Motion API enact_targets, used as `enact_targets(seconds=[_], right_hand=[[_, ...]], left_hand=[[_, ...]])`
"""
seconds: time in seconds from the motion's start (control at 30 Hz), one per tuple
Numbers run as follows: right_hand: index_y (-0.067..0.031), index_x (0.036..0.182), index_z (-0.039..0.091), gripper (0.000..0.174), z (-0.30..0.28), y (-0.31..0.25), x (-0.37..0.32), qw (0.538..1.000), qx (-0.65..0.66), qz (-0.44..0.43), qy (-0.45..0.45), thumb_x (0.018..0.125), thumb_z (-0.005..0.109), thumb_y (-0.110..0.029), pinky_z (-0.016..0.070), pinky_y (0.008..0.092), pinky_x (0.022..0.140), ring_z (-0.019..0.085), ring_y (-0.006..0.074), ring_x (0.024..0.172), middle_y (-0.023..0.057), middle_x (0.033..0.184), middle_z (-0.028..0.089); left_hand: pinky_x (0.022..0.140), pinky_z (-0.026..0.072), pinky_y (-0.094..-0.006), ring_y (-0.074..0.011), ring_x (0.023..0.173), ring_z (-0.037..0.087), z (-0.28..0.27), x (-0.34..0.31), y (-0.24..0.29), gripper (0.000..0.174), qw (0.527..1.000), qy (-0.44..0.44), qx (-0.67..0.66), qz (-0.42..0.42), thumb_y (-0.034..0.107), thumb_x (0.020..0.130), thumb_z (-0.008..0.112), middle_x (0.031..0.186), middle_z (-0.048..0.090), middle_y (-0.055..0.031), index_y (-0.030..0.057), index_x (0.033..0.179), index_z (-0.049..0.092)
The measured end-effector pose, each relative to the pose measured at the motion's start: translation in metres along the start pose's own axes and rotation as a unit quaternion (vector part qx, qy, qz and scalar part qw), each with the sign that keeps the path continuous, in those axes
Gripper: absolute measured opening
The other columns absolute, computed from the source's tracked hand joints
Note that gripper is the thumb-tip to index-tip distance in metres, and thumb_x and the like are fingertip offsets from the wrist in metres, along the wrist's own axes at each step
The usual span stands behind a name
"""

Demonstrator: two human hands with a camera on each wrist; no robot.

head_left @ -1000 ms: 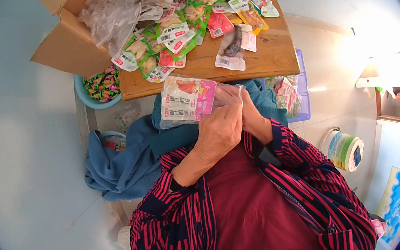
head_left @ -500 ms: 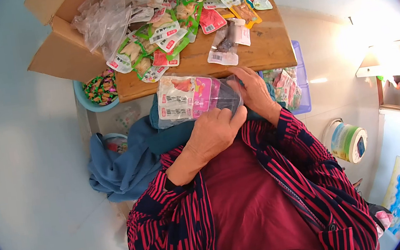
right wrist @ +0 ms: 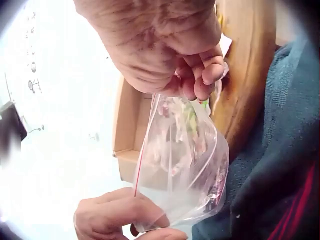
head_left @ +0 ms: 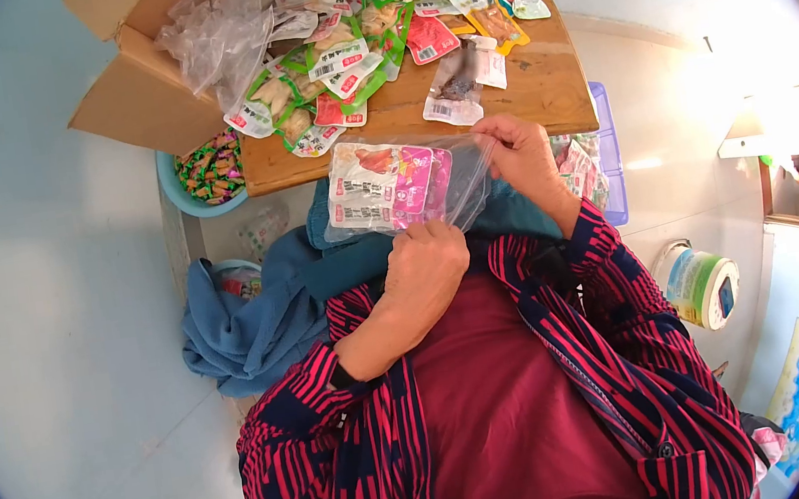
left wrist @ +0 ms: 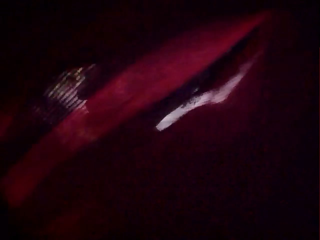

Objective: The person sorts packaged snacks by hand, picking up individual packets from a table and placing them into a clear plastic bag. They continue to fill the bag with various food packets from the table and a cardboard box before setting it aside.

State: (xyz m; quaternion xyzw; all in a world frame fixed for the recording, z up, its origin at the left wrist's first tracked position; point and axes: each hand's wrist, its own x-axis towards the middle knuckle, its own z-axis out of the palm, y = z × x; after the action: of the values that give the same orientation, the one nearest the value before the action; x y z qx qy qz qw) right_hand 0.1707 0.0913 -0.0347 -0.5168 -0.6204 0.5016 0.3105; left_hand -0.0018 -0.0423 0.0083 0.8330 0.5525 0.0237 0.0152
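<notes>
A clear plastic bag [head_left: 467,178] is stretched between both hands over the lap, with white-and-pink printed packets [head_left: 379,184] inside. My left hand [head_left: 423,275] pinches the bag's lower edge beside the packets. At the bag's upper right corner my right hand [head_left: 526,158] grips the rim between thumb and fingers. In the right wrist view the bag [right wrist: 182,155] spreads between the right hand [right wrist: 165,45] above and the left hand [right wrist: 120,215] below, a red line along its edge. The left wrist view is dark and shows only blurred red fabric [left wrist: 125,90].
A wooden table [head_left: 394,127] bears a heap of snack packets [head_left: 339,60], loose clear bags [head_left: 219,31] and an open cardboard box [head_left: 142,97]. Beside it stand a blue basin [head_left: 202,207] of wrapped sweets, a purple crate [head_left: 611,161] and a bucket [head_left: 702,282]. Blue cloth [head_left: 249,330] hangs at the left.
The hands, close together a second ago, have moved apart; my right hand has gone up and right, pulling the bag's mouth wide. The packets show more clearly through the plastic.
</notes>
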Motion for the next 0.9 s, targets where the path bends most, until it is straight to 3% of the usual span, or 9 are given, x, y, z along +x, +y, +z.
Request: enact_targets(seconds=[0.07,0.13,0.27,0.33,0.43,0.53,0.67,0.87,0.9], right_hand=[[-0.0002,0.1,0.07,0.011,-0.004,-0.018,-0.004,0.999,0.034,0.022,-0.005,0.092,0.066,-0.006,0.0467,0.0241,0.051,0.057,0.005,0.057,0.0013,0.07,0.066],[-0.0004,0.101,0.072,0.012,-0.008,-0.035,-0.011,0.999,0.033,0.013,-0.015,0.092,0.065,-0.005,0.0458,0.0229,0.051,0.057,0.0055,0.056,0.0003,0.071,0.066],[-0.0007,0.103,0.073,0.014,-0.032,-0.08,-0.03,0.999,-0.019,-0.014,-0.042,0.092,0.064,-0.003,0.0457,0.0218,0.052,0.057,0.005,0.056,-0.0001,0.072,0.066],[0.0001,0.103,0.073,0.015,-0.044,-0.097,-0.038,0.994,0.031,-0.025,-0.1,0.092,0.064,-0.002,0.0463,0.0209,0.054,0.058,0.0046,0.058,-0.0003,0.072,0.066],[0.0021,0.102,0.073,0.014,-0.043,-0.12,-0.046,0.988,0.056,-0.003,-0.145,0.092,0.064,-0.002,0.0484,0.0204,0.055,0.062,0.0051,0.061,0.0006,0.073,0.066],[0.0036,0.102,0.072,0.014,-0.043,-0.132,-0.044,0.979,0.064,0.028,-0.192,0.09,0.067,-0.002,0.0515,0.0204,0.058,0.065,0.0064,0.064,0.0023,0.074,0.068],[0.0035,0.103,0.072,0.015,-0.044,-0.123,-0.045,0.962,0.119,0.051,-0.24,0.089,0.069,-0.001,0.0545,0.022,0.063,0.067,0.0084,0.068,0.0036,0.075,0.069],[0.0007,0.101,0.073,0.018,-0.04,-0.115,-0.043,0.964,-0.018,-0.067,-0.256,0.083,0.075,0.0,0.0544,0.0266,0.066,0.07,0.0139,0.076,0.0068,0.082,0.071],[-0.0003,0.098,0.074,0.017,-0.036,-0.11,-0.042,0.965,-0.052,-0.127,-0.225,0.081,0.076,0.0,0.0533,0.0278,0.066,0.069,0.0151,0.076,0.007,0.085,0.071]], left_hand=[[0.057,0.0513,-0.0317,-0.0204,0.07,0.064,-0.015,-0.008,-0.004,0.018,1.0,0.006,-0.005,0.015,0.024,0.084,0.069,0.074,0.059,-0.0071,0.0086,0.077,0.062],[0.064,0.0509,-0.0325,-0.0217,0.079,0.063,-0.045,-0.015,-0.009,0.014,0.996,-0.004,-0.02,0.085,0.019,0.081,0.068,0.082,0.058,-0.0081,0.008,0.077,0.061],[0.064,0.0488,-0.034,-0.0229,0.079,0.06,-0.104,-0.033,-0.031,0.012,0.995,0.004,-0.035,0.098,0.016,0.075,0.069,0.082,0.055,-0.0072,0.0066,0.079,0.061],[0.068,0.0495,-0.0333,-0.0229,0.078,0.058,-0.129,-0.046,-0.048,0.013,0.992,0.093,-0.055,0.068,0.01,0.074,0.065,0.088,0.056,-0.0083,0.0028,0.085,0.064],[0.074,0.0534,-0.0362,-0.0265,0.086,0.062,-0.137,-0.053,-0.068,0.023,0.988,0.131,-0.071,0.043,0.005,0.072,0.066,0.096,0.057,-0.0102,-0.002,0.094,0.066],[0.069,0.0545,-0.0373,-0.029,0.083,0.065,-0.134,-0.057,-0.073,0.026,0.977,0.175,-0.118,-0.007,-0.006,0.072,0.073,0.095,0.062,-0.0116,-0.0015,0.096,0.068],[0.068,0.0551,-0.0364,-0.0299,0.082,0.066,-0.123,-0.064,-0.073,0.024,0.967,0.192,-0.162,-0.036,-0.007,0.072,0.074,0.094,0.064,-0.0117,-0.0012,0.095,0.068],[0.068,0.0556,-0.0347,-0.0283,0.081,0.068,-0.113,-0.069,-0.076,0.021,0.952,0.194,-0.223,-0.075,-0.004,0.072,0.078,0.094,0.067,-0.012,-0.0014,0.092,0.07],[0.068,0.0557,-0.0345,-0.0278,0.081,0.068,-0.112,-0.068,-0.077,0.021,0.951,0.202,-0.222,-0.076,-0.003,0.072,0.079,0.094,0.067,-0.0118,-0.0011,0.091,0.071]])
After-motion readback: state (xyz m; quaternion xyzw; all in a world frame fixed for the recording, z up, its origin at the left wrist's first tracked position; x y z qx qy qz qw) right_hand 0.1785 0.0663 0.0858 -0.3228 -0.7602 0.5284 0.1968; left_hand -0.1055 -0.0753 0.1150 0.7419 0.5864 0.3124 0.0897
